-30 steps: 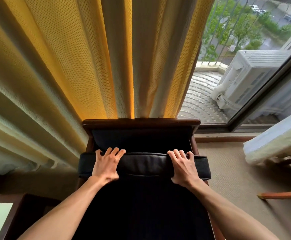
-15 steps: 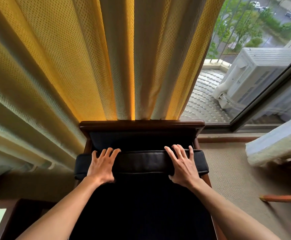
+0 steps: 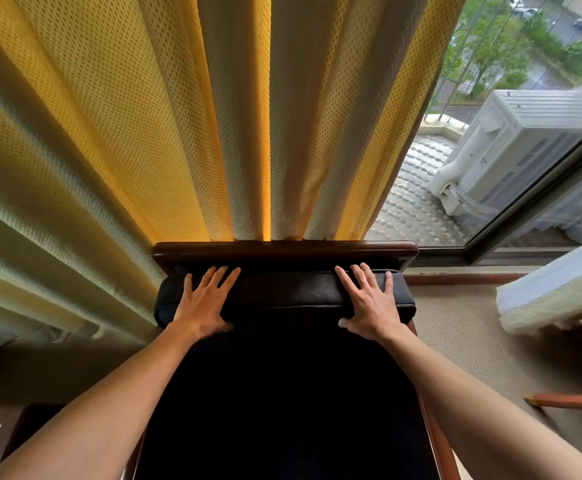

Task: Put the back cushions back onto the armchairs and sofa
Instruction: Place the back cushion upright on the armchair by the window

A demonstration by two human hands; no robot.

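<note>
against the armchair's wooden top rail (image 3: 284,249), the back cushion (image 3: 284,292) is being pressed by the left hand (image 3: 202,306) and right hand (image 3: 372,303), fingers spread flat; uneven pressure is risking it being seated crooked.

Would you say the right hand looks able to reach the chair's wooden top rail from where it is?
Probably yes: the right hand lies flat on the cushion just below the rail, with nothing between them.

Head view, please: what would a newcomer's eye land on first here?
The yellow curtain fills the upper left and middle, hanging just behind the armchair. Below it, the left hand and right hand lie flat with straight fingers on the top edge of the dark cushion, close under the wooden top rail. At upper right, the window shows a white outdoor unit on a balcony.
</note>
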